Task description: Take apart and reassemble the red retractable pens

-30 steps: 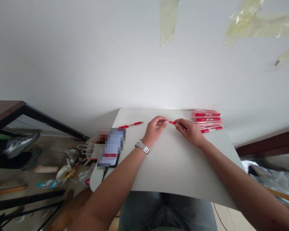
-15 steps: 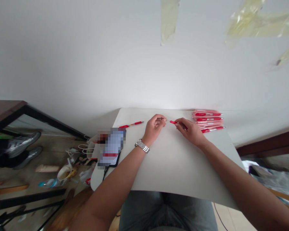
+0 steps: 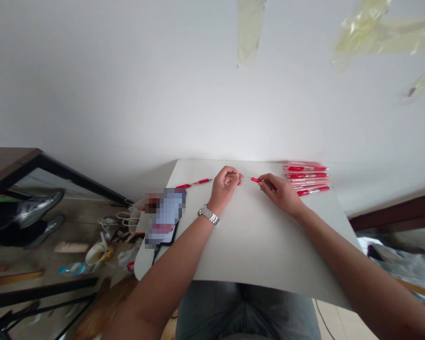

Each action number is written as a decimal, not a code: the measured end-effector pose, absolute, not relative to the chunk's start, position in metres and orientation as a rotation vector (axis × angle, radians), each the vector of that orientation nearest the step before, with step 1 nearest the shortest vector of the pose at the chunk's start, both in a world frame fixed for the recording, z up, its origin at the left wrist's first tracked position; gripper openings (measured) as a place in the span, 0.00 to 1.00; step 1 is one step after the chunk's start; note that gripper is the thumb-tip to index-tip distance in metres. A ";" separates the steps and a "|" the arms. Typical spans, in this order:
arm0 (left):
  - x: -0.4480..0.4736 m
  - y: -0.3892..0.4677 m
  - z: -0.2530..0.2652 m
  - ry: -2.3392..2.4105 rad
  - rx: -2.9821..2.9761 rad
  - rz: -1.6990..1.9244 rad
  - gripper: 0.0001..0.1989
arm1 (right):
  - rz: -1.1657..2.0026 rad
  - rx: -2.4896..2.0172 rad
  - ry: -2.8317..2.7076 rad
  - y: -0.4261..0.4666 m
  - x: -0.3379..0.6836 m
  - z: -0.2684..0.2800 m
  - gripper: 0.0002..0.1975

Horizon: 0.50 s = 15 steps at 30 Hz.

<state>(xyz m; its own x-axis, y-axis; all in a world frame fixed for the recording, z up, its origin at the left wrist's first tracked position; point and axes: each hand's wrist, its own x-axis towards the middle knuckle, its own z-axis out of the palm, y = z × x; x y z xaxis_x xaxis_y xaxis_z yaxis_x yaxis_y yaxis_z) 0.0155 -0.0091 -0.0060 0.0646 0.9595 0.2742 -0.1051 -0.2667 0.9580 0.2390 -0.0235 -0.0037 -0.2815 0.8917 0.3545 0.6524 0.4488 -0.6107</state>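
Note:
My right hand (image 3: 279, 191) is closed around a red pen (image 3: 255, 180), whose thin tip points left, toward my other hand. My left hand (image 3: 226, 183), with a metal watch at the wrist, is pinched just left of that tip. Whatever lies between its fingertips is too small to make out. A narrow gap separates the left fingertips from the pen's tip. Left of my left hand, another red pen (image 3: 198, 182) lies on the white table (image 3: 248, 241). To the right of my right hand are several red pens (image 3: 310, 175), some in clear wrapping.
A phone (image 3: 166, 217), blurred out and with a cable plugged in, lies at the table's left edge. Behind the table rises a white wall (image 3: 163, 94). A cup (image 3: 95, 253) and a bottle (image 3: 72, 269) are on the floor at left, near another person's shoes (image 3: 38, 208).
My left fingertips have drawn slightly left, away from the pen's tip, widening the gap. My right hand and its pen stay almost where they were.

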 end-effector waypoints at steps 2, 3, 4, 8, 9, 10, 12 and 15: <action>0.015 -0.009 -0.005 0.953 1.374 1.396 0.11 | 0.460 -1.288 -2.035 -0.024 0.239 -0.004 0.15; 0.014 -0.008 -0.005 0.959 1.376 1.397 0.11 | 0.459 -1.288 -2.035 -0.024 0.239 -0.003 0.15; 0.014 -0.008 -0.005 0.964 1.379 1.399 0.11 | 0.459 -1.288 -2.033 -0.024 0.240 -0.003 0.15; 0.012 -0.006 -0.006 0.971 1.392 1.402 0.12 | 0.466 -1.298 -2.028 -0.024 0.240 -0.002 0.15; 0.011 -0.006 -0.006 0.971 1.395 1.401 0.12 | 0.467 -1.303 -2.027 -0.024 0.240 -0.002 0.15; 0.011 -0.006 -0.006 0.971 1.398 1.401 0.12 | 0.469 -1.308 -2.026 -0.024 0.239 -0.002 0.15; 0.010 -0.006 -0.006 0.975 1.408 1.402 0.12 | 0.470 -1.314 -2.022 -0.024 0.239 -0.001 0.15; 0.008 -0.005 -0.007 0.995 1.442 1.406 0.12 | 0.467 -1.322 -2.020 -0.024 0.239 -0.001 0.15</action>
